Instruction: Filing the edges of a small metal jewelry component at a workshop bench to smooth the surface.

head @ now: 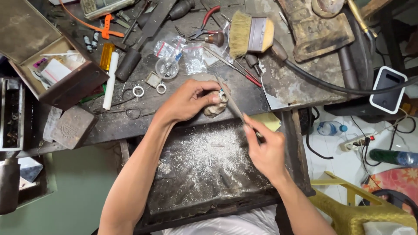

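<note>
**benchrat:** So what's the left hand point(189, 101) got? It's curled tight around a small ring point(222, 94), pinched at the fingertips and braced on a worn wooden peg point(214, 108) at the table point(130, 117) edge, right above the tray point(209, 174) full of silvery filings.

**filedust:** Yep, and the right hand point(266, 150) is closed on the handle end of a thin needle file point(233, 104), tip up against the ring. I'd guess the ring is light, stiff and slippery, being bare metal. Easy to flick off the peg. Best hold looks like the sides of the band, leaving the top free. The file seems stiff but skinny, so probably snaps if you lever it; grip low on the handle like that.

**benchrat:** Any packaging around? Going left to right: an open rusty metal box point(65, 82) at far left with white cards and a pinkish slip inside, an amber-yellow flat packet point(106, 55) beside it, then a white stick point(110, 80).

**filedust:** Two loose rings point(149, 89) after that, then small clear zip bags point(180, 54) mid-table, contents too tiny to tell. A wide flat brush point(251, 35) above them. Yellow note point(267, 120) by the right hand. Off the table at right, a clear bottle with blue cap point(331, 128) on the floor. Labels are unreadable anyway.
</note>
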